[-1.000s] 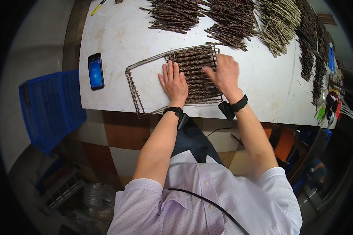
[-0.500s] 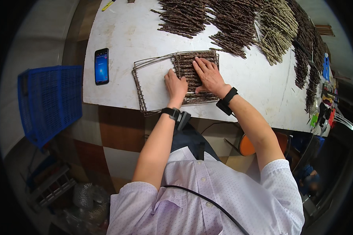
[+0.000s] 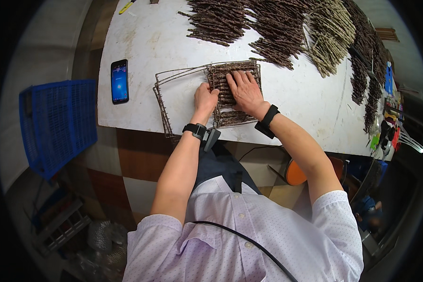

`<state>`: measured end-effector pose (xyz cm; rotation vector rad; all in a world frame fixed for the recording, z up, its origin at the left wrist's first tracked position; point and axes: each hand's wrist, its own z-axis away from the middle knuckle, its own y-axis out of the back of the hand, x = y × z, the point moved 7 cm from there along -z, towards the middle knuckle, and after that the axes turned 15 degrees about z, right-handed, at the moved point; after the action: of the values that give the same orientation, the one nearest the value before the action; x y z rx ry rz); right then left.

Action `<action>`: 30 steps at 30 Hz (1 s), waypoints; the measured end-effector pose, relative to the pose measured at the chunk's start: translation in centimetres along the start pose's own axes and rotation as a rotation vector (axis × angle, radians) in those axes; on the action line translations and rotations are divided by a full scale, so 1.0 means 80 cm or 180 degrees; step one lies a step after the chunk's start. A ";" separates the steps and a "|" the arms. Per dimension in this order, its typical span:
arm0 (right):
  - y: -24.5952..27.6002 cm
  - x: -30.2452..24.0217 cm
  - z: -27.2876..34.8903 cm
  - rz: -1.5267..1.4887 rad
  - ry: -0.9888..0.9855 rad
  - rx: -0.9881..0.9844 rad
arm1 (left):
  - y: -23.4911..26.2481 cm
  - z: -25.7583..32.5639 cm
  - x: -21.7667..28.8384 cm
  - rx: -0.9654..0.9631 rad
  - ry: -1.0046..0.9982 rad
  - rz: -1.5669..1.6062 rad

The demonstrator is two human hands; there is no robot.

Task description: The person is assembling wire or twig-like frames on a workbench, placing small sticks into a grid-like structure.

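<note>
Fingers (image 3: 242,81) of the right hand (image 3: 246,92) are spread open and pressed flat, palm down, on a bed of dark brown skewers (image 3: 233,94) packed side by side inside a wire grill rack (image 3: 174,101); nothing is gripped. Fingers of the left hand (image 3: 205,98) are curled loosely, knuckles up, resting at the left edge of the same skewer bed; whether they pinch a skewer or the wire cannot be told. The two hands sit just beside each other, left hand nearer and to the left. The rack is thin, rusty-looking wire, rectangular, lying flat on the white table (image 3: 145,51) close to its near edge. Its right half is filled with skewers running left to right in a tight stack; its left half is bare wire with the table showing through. Several wire layers appear stacked at the left and near edges, slightly offset. Both wrists carry black bands: one on the left wrist with a small grey block hanging off it, one on the right wrist. A phone (image 3: 119,81) with a lit blue screen lies on the table to the left of the rack, well apart from it. Heaps of loose skewers (image 3: 277,28), dark brown and some pale, lie across the far and right side of the table. A blue plastic crate (image 3: 56,122) stands left of the table.
</note>
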<state>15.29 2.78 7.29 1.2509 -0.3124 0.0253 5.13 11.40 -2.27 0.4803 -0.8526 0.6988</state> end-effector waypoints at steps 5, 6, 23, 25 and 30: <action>0.000 0.000 -0.001 0.0000 -0.0040 0.0090 | -0.004 0.000 -0.010 -0.0012 -0.0116 0.0160; -0.001 -0.001 -0.003 0.0016 -0.0036 0.0110 | -0.005 -0.002 -0.014 -0.0014 -0.0113 0.0162; -0.001 -0.002 0.000 0.0191 -0.0006 0.0591 | -0.009 -0.001 0.001 -0.0389 -0.0250 0.1577; 0.000 -0.010 0.004 0.0499 -0.0030 0.0759 | -0.012 0.001 0.001 -0.0468 -0.0131 0.1669; 0.001 -0.018 -0.004 0.0567 -0.0130 0.0448 | -0.008 -0.004 0.003 -0.0433 -0.0196 0.1983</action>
<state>13.93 3.31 6.95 1.3610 -0.4633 0.1773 5.86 11.26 -2.36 0.1041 -1.1129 1.1897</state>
